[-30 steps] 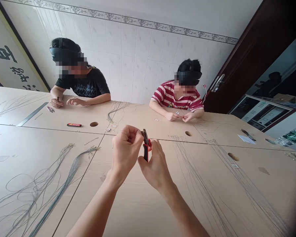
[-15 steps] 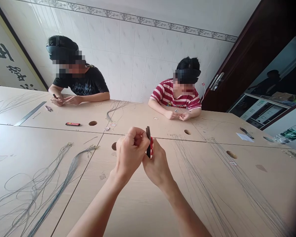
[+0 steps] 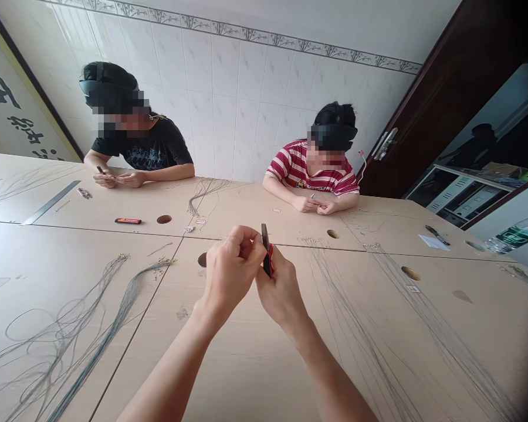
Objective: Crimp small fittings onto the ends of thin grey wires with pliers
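My right hand (image 3: 282,287) is closed around a small black tool with red handles (image 3: 266,249), its dark jaws pointing up. My left hand (image 3: 234,264) is closed beside those jaws, fingertips pinched together; whatever they hold is too small to make out. Both hands are raised over the middle of the table (image 3: 229,363). A bundle of thin grey wires (image 3: 121,310) with small gold-coloured ends lies to the left of my forearms, beside a looser, looped bundle (image 3: 77,302). Right of my hands, more thin wires (image 3: 349,305) are spread out.
Across the table sit a person in black (image 3: 158,149) and a person in a striped shirt (image 3: 286,164). A metal ruler (image 3: 50,203), a red and black box (image 3: 128,221), a pen (image 3: 437,235) and a bottle (image 3: 517,235) lie around. Round holes pierce the tabletop.
The view has shifted slightly. The tool in my right hand has turned a little, with less red showing; both hands keep nearly the same place.
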`<action>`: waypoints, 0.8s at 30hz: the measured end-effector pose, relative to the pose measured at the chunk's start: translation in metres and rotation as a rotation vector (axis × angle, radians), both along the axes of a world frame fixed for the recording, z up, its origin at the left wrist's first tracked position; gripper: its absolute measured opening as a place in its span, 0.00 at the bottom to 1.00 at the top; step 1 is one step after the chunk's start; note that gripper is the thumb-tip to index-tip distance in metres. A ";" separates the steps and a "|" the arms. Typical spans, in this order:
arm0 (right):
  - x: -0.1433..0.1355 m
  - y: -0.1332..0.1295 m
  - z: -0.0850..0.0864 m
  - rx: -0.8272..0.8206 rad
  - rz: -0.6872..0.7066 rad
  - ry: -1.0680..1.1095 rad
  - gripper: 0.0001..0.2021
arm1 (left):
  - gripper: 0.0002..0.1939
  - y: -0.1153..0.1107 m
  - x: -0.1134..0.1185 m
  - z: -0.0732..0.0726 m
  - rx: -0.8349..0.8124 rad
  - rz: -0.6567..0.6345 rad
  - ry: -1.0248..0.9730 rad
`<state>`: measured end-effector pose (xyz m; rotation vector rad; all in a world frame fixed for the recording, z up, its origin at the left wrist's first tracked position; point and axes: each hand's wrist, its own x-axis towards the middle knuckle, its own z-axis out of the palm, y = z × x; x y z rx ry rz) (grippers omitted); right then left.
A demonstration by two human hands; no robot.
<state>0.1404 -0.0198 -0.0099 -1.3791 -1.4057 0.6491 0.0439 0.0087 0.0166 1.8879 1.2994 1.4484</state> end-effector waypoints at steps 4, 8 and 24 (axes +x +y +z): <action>0.004 0.000 0.002 -0.008 -0.031 0.002 0.04 | 0.08 -0.003 -0.005 0.006 -0.026 -0.021 0.089; 0.006 0.000 0.005 0.023 -0.037 0.010 0.05 | 0.12 -0.007 -0.010 0.014 -0.109 -0.033 0.180; 0.004 -0.008 0.010 0.057 0.000 0.029 0.06 | 0.21 0.005 -0.028 0.002 -0.285 -0.196 -0.280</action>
